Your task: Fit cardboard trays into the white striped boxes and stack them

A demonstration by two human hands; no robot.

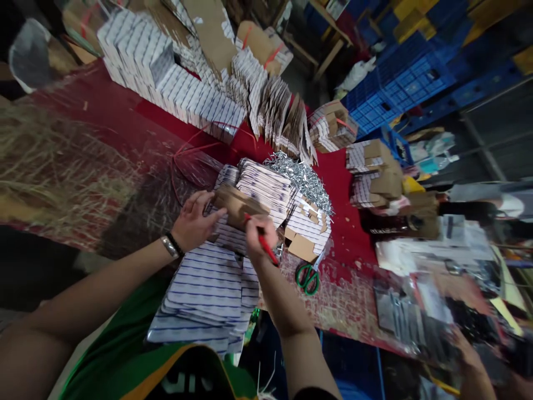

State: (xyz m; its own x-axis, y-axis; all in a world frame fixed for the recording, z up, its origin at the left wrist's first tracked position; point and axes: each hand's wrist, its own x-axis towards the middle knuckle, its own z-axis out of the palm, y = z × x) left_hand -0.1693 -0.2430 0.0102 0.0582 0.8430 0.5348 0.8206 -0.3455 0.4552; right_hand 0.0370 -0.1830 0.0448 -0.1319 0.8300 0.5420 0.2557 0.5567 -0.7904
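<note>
The right hand (260, 233) grips a red marker (266, 244), the spread left hand (194, 219) pins brown cardboard (237, 205) (a slip could mark the striped cartons (204, 283) beneath it).

This is a work room, like a small packing workshop, and not a home. A long red table (345, 244) runs through the middle, and it is worn and scratched. Lots of flat white cards with blue stripes (166, 83) sit on it in tall stacks. Brown cardboard (212, 33) lies at the far end. A heap of small silver metal bits (300, 178) sits in the middle, with green scissors (307, 278) close by. Clear plastic bags (416, 300) lie in a messy pile at the near right. Blue plastic crates (400, 83) are piled up on the far right.
</note>
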